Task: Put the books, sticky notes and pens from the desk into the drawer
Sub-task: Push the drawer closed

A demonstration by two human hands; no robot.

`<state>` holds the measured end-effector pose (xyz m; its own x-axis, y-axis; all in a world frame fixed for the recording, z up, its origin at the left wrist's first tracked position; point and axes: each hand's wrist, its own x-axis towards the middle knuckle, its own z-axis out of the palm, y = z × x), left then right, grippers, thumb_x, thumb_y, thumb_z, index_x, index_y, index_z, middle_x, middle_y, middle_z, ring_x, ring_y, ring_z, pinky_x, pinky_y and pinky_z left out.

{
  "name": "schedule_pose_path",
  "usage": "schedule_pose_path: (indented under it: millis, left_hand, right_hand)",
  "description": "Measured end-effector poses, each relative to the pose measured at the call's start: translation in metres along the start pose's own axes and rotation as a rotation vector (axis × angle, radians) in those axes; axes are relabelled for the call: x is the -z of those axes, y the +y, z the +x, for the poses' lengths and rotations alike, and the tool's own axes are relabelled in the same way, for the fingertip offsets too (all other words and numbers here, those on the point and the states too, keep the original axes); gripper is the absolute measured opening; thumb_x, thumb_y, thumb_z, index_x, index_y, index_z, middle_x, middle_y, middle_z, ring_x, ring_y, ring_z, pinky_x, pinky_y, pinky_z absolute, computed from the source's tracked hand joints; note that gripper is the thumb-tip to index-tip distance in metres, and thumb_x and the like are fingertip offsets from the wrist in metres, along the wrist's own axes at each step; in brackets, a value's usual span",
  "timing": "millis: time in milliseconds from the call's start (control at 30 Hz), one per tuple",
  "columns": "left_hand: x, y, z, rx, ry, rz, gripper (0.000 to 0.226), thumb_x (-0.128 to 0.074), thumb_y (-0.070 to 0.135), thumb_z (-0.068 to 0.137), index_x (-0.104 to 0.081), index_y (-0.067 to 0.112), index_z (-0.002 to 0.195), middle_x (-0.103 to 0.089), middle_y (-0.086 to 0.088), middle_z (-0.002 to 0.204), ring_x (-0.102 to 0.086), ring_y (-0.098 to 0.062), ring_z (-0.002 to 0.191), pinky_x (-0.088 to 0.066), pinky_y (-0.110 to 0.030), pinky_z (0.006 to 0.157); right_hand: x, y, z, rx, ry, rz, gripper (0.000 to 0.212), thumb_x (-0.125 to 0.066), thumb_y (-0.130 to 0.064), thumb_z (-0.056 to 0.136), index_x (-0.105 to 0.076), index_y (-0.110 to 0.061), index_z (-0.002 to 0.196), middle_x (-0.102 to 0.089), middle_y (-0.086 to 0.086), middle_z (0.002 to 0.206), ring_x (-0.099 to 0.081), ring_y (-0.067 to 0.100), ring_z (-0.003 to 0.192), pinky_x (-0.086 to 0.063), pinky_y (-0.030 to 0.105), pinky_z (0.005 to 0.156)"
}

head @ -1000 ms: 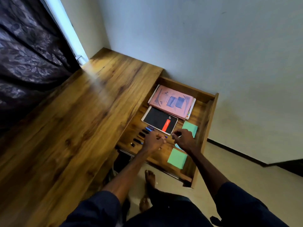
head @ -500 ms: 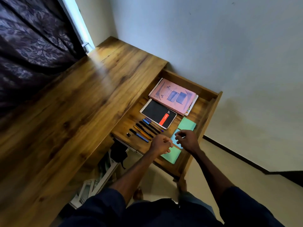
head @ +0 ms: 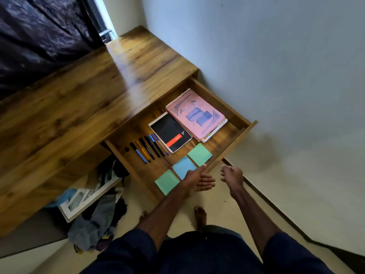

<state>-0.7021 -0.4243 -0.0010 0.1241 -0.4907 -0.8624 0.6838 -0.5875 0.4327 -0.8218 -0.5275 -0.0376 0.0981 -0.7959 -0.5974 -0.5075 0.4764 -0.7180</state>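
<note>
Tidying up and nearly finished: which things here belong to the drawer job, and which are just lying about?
Job: pink book, black notebook with red stripe, row of pens, two green sticky-note pads, blue sticky-note pad, open wooden drawer.
Lying about: heap of clothes and white-framed picture under the wooden desk, dark curtain.

The drawer [head: 235, 142] is standing pulled out from under the desk [head: 98, 95]. Inside it, the larger book [head: 195, 115] is lying by the far side wall, with the notebook [head: 170, 133] just beside it and the pens [head: 147, 148] lying side by side nearer. Three sticky pads [head: 184, 167] are sitting in a row along the front edge.
</note>
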Motion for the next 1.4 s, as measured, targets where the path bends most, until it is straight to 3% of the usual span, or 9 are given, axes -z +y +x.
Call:
schedule_pose_path:
  millis: [133, 200, 300, 400, 567, 667, 800, 1400]
  left_hand:
    - [-0.02, -0.02, 0.013, 0.176, -0.006, -0.24, 0.089, -0.046, 0.068, 0.095, -0.046, -0.01, 0.139, -0.066, -0.028, 0.125, -0.072, -0.036, 0.106, -0.06, -0.04, 0.089]
    - [-0.026, -0.022, 0.014, 0.166, 0.018, -0.446, 0.091, -0.045, 0.065, 0.096, -0.026, -0.003, 0.152, -0.044, -0.028, 0.148, -0.062, -0.038, 0.12, -0.053, -0.043, 0.102]
    - [-0.034, -0.017, 0.016, 0.083, 0.065, -0.874, 0.082, -0.05, 0.051, 0.099, -0.017, 0.004, 0.157, -0.02, -0.026, 0.161, -0.048, -0.039, 0.135, -0.046, -0.043, 0.11]
    - [-0.039, -0.004, 0.016, 0.025, 0.097, -1.101, 0.075, -0.05, 0.044, 0.1, -0.025, -0.002, 0.153, -0.023, -0.029, 0.159, -0.042, -0.04, 0.14, -0.043, -0.043, 0.113]
    - [-0.026, 0.015, 0.018, -0.038, 0.154, -1.21, 0.075, -0.05, 0.047, 0.099, -0.03, -0.005, 0.15, -0.03, -0.032, 0.155, -0.041, -0.042, 0.14, -0.039, -0.045, 0.116]
    - [-0.016, 0.029, 0.02, -0.086, 0.205, -1.248, 0.075, -0.051, 0.046, 0.1, -0.028, -0.003, 0.152, -0.031, -0.031, 0.156, -0.039, -0.041, 0.143, -0.032, -0.044, 0.121]
    - [0.0, 0.049, 0.021, -0.155, 0.235, -1.324, 0.083, -0.053, 0.044, 0.1, -0.012, 0.001, 0.159, -0.013, -0.028, 0.164, -0.023, -0.04, 0.151, -0.025, -0.045, 0.124]
    - [0.137, 0.186, 0.061, -0.283, 0.234, -1.471, 0.101, -0.063, 0.048, 0.093, -0.002, 0.002, 0.159, -0.013, -0.028, 0.164, -0.03, -0.044, 0.146, -0.03, -0.049, 0.121]
  right_hand:
    - [0.003, 0.01, 0.023, -0.242, -0.26, 0.196, 0.046, -0.059, -0.036, 0.099, -0.057, 0.0, 0.127, -0.062, 0.018, 0.122, -0.063, 0.034, 0.113, -0.057, 0.044, 0.09]
    - [-0.003, 0.004, 0.031, -0.293, -0.393, 0.275, 0.057, -0.055, -0.041, 0.101, -0.045, -0.003, 0.141, -0.054, 0.018, 0.133, -0.054, 0.038, 0.128, -0.051, 0.048, 0.1]
    - [-0.013, -0.012, 0.038, -0.302, -0.518, 0.326, 0.056, -0.05, -0.046, 0.102, -0.048, -0.008, 0.143, -0.058, 0.019, 0.138, -0.057, 0.032, 0.125, -0.047, 0.044, 0.103]
    - [-0.018, -0.024, 0.044, -0.316, -0.534, 0.357, 0.055, -0.051, -0.048, 0.1, -0.051, -0.011, 0.141, -0.059, 0.021, 0.136, -0.059, 0.031, 0.122, -0.048, 0.042, 0.099]
    - [-0.024, -0.041, 0.049, -0.378, -0.571, 0.394, 0.068, -0.053, -0.052, 0.098, -0.047, -0.001, 0.142, -0.054, 0.026, 0.136, -0.056, 0.034, 0.12, -0.052, 0.039, 0.088]
    - [-0.035, -0.06, 0.051, -0.381, -0.576, 0.411, 0.075, -0.053, -0.053, 0.098, -0.038, 0.003, 0.145, -0.047, 0.03, 0.143, -0.052, 0.037, 0.126, -0.048, 0.042, 0.099]
    - [-0.058, -0.089, 0.052, -0.385, -0.562, 0.433, 0.082, -0.053, -0.05, 0.099, -0.026, 0.009, 0.149, -0.037, 0.032, 0.15, -0.041, 0.04, 0.14, -0.038, 0.044, 0.116]
    - [-0.235, -0.222, 0.079, -0.431, -0.575, 0.51, 0.092, -0.049, -0.055, 0.099, -0.013, 0.008, 0.155, -0.015, 0.03, 0.162, -0.023, 0.041, 0.15, -0.029, 0.048, 0.121]
